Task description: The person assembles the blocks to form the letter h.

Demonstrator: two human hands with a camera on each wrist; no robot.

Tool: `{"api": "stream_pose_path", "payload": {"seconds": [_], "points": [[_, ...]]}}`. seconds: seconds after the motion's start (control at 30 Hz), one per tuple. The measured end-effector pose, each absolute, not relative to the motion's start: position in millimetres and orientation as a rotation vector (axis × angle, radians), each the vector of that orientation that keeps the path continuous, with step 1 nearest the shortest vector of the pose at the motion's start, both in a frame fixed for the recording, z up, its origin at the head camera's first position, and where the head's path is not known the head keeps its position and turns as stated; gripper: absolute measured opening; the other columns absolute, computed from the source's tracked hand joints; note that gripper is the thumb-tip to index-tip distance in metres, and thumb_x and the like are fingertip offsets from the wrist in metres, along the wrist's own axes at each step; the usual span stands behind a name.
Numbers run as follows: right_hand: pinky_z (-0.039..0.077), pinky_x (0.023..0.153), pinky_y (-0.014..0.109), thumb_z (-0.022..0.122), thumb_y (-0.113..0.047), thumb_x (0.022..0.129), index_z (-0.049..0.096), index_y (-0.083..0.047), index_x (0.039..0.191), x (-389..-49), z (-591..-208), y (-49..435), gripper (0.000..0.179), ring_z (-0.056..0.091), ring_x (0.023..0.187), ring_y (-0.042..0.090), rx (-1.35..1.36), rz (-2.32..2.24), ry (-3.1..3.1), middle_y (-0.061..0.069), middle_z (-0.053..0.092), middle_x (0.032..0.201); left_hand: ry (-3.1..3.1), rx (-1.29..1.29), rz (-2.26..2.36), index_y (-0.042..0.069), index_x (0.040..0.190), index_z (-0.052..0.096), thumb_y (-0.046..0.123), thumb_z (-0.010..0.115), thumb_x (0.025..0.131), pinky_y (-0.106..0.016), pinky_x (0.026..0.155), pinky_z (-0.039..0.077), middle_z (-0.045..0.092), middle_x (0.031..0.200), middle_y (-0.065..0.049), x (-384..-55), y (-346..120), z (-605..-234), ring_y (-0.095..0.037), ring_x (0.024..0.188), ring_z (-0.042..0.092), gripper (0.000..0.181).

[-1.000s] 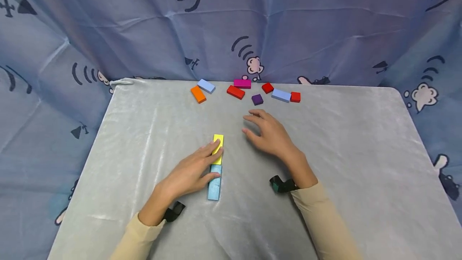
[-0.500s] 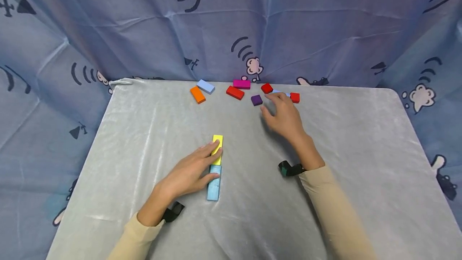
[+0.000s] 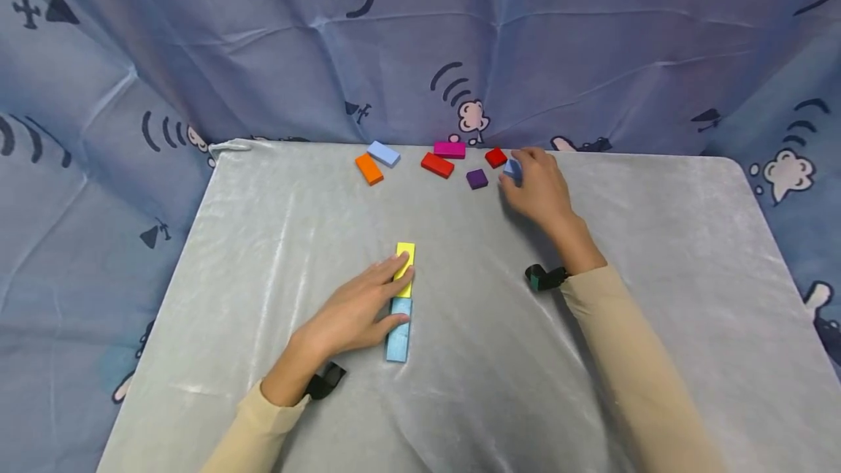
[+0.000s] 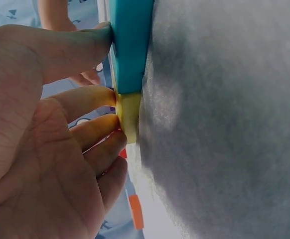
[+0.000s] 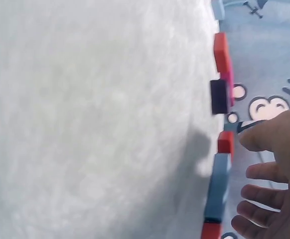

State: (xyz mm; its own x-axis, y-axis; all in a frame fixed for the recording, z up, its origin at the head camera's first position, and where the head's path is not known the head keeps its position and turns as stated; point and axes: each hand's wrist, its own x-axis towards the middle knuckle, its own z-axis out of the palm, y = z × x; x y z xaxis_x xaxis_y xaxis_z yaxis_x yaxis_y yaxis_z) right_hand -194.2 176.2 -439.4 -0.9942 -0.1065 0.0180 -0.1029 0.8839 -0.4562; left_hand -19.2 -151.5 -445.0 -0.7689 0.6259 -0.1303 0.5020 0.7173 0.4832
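My left hand [image 3: 358, 309] rests on two blocks laid end to end, its fingers on the yellow block [image 3: 405, 247] and its thumb on the light-blue block [image 3: 397, 347]. In the left wrist view the thumb touches the edge of the blue block and the fingertips meet the yellow one. My right hand [image 3: 542, 185] hovers over a pale-blue block [image 5: 218, 186] at the table's far side, thumb apart from the fingers. A small red block [image 5: 225, 142] lies at one end of it and another red block [image 5: 211, 231] at the other, hidden by the hand in the head view.
Along the far edge lie a purple block [image 3: 477, 179], a longer red block [image 3: 437, 165], a magenta block [image 3: 450, 150], an orange block [image 3: 369, 168] and another pale-blue block [image 3: 384, 153]. A patterned curtain [image 3: 394, 57] hangs behind the grey-covered table [image 3: 657, 254].
My right hand has moved away from me and to the right, reaching over the pale-blue block. My left hand has stayed on the yellow and light-blue blocks.
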Motion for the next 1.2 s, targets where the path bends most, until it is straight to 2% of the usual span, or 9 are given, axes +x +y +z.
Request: {"api": "stream_pose_path", "payload": {"seconds": [0.4, 0.87, 1.2], "points": [[0.041, 0.120, 0.067, 0.059, -0.025, 0.102, 0.060, 0.007, 0.143, -199, -443, 182, 0.052, 0.047, 0.140, 0.051, -0.132, -0.655, 3.034, 0.033, 0.052, 0.150, 2.632, 0.909, 0.611, 0.002, 0.161, 0.042, 0.031, 0.071, 0.102, -0.045, 0.135, 0.028, 0.029, 0.174, -0.017, -19, -149, -443, -0.029, 0.164, 0.028, 0.072], [0.046, 0.115, 0.066, 0.062, -0.024, 0.101, 0.062, 0.003, 0.144, -192, -449, 181, 0.050, 0.056, 0.131, 0.052, -0.163, -0.613, 3.079, 0.032, 0.058, 0.145, 2.621, 0.910, 0.622, 0.002, 0.161, 0.042, 0.032, 0.072, 0.102, -0.044, 0.135, 0.028, 0.029, 0.175, -0.017, -20, -150, -442, -0.029, 0.164, 0.028, 0.072], [0.053, 0.107, 0.067, 0.065, -0.024, 0.099, 0.072, -0.001, 0.130, -185, -453, 167, 0.039, 0.057, 0.129, 0.047, -0.179, -0.743, 3.079, 0.029, 0.060, 0.139, 2.600, 0.875, 0.672, 0.002, 0.161, 0.043, 0.032, 0.075, 0.100, -0.046, 0.134, 0.028, 0.030, 0.174, -0.017, -20, -155, -441, -0.030, 0.163, 0.030, 0.075]]}}
